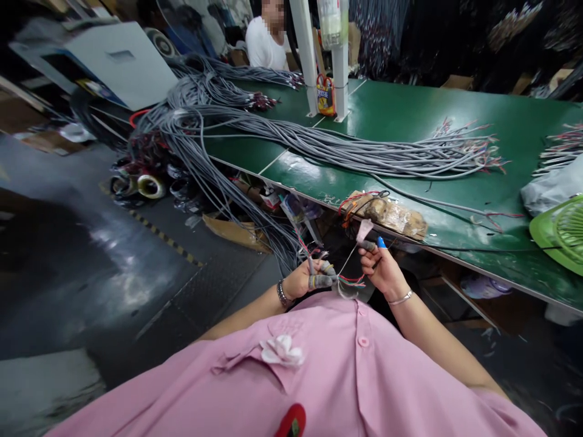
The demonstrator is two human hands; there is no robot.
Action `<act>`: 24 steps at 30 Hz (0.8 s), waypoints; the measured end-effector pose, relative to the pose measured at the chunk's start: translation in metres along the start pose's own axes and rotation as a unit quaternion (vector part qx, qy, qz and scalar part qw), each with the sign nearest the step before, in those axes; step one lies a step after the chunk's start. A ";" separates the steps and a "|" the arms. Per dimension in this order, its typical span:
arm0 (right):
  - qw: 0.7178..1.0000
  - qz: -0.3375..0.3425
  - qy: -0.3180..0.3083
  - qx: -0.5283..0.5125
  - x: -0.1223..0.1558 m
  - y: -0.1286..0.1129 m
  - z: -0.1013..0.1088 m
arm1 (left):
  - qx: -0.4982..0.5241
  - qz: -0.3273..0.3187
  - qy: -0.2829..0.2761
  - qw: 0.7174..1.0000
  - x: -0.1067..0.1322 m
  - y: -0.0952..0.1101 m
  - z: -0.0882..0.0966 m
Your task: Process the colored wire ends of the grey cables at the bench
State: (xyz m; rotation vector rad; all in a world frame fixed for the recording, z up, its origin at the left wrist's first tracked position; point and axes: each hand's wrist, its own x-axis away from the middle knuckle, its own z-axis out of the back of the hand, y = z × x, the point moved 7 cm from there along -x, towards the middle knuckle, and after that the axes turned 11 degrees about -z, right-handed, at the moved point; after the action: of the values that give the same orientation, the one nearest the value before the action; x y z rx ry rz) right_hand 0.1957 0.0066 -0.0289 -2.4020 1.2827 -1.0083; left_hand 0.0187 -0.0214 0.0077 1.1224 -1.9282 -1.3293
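Observation:
My left hand [314,278], with grey covers on some fingertips, is closed round the end of a grey cable [311,264]. Thin red, green and white wires [351,281] fan out from it to the right. A thin pale strand [348,260] stretches taut from the cable end up to my right hand [381,267]. That hand pinches the strand between thumb and finger; one fingertip wears a blue cover. A crumpled pale pink piece [365,230] shows just above the pinch; whether it joins the strand, I cannot tell.
A long bundle of grey cables [319,142] lies across the green bench [410,103] and hangs over its front edge. A taped wooden block [392,213] sits at that edge. A green fan [560,230] stands at the right. Behind the bench is a person [266,42].

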 end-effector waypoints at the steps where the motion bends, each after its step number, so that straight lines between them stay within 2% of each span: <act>1: 1.000 -0.004 0.000 0.000 0.001 0.002 0.000 | 0.000 0.010 -0.004 1.000 0.005 -0.002 -0.001; 6: 1.000 -0.015 0.012 0.009 0.004 0.014 0.004 | 0.021 0.088 -0.040 0.995 0.028 -0.019 -0.003; 11: 0.997 0.010 -0.023 0.070 0.016 0.015 0.001 | 0.051 0.113 -0.036 0.992 0.034 -0.022 -0.001; 14: 0.984 0.032 -0.093 0.148 0.031 0.015 -0.017 | 0.072 0.099 -0.046 0.991 0.029 -0.016 -0.002; 18: 0.948 0.033 -0.164 0.270 0.049 0.026 -0.049 | 0.070 0.075 -0.069 0.992 0.022 -0.010 -0.007; 21: 0.934 0.070 -0.128 0.325 0.053 0.029 -0.062 | 0.049 0.080 -0.073 0.993 0.018 -0.011 -0.009; 24: 0.940 0.078 -0.069 0.324 0.047 0.030 -0.056 | 0.017 0.081 -0.065 0.994 0.016 -0.009 -0.009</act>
State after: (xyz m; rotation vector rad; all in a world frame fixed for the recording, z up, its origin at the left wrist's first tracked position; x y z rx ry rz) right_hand 0.1571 -0.0430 0.0192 -1.8026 0.8876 -0.9966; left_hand 0.0203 -0.0404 0.0025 0.8909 -2.0942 -1.3145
